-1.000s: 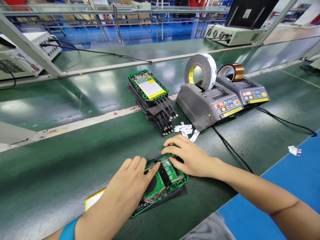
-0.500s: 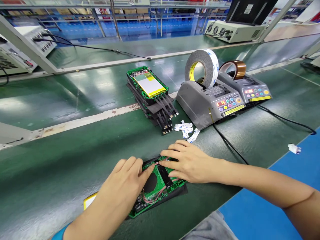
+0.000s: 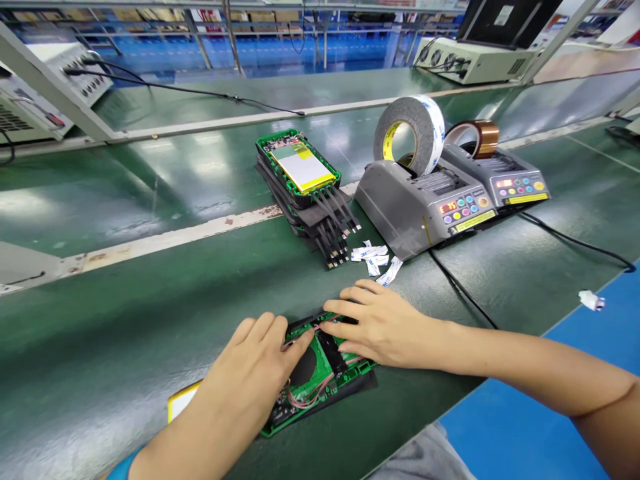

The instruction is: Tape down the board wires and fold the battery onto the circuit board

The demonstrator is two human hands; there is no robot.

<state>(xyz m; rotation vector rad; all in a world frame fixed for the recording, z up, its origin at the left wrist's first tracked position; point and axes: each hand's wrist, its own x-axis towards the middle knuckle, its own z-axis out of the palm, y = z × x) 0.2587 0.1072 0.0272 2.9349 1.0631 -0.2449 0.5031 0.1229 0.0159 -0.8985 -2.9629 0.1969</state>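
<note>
A green plastic device case [image 3: 305, 387] lies open on the bench, with pink wires [image 3: 320, 389], a circuit board and a black strip [image 3: 330, 351] inside it. My left hand [image 3: 263, 363] is bent over the case's left part, its thumb tip pressing near the wires at the far edge. Its curled fingertips are hidden. My right hand [image 3: 375, 327] rests across the right part with fingers spread, one fingertip close to the left thumb on the far-side wire. Partly behind my left forearm lies a white flat piece with yellow edging [image 3: 183, 400].
Behind stands a stack of similar green cases [image 3: 300, 167] with dark flat cables. Cut white tape strips [image 3: 370, 257] lie beside it. To the right are two tape dispensers [image 3: 425, 207] with rolls and black power cords [image 3: 463, 290]. The bench edge runs along the lower right.
Both hands keep nearly the same place on the case. The left thumb has shifted slightly along the far edge toward the right fingertip. The whole view has moved a little.
</note>
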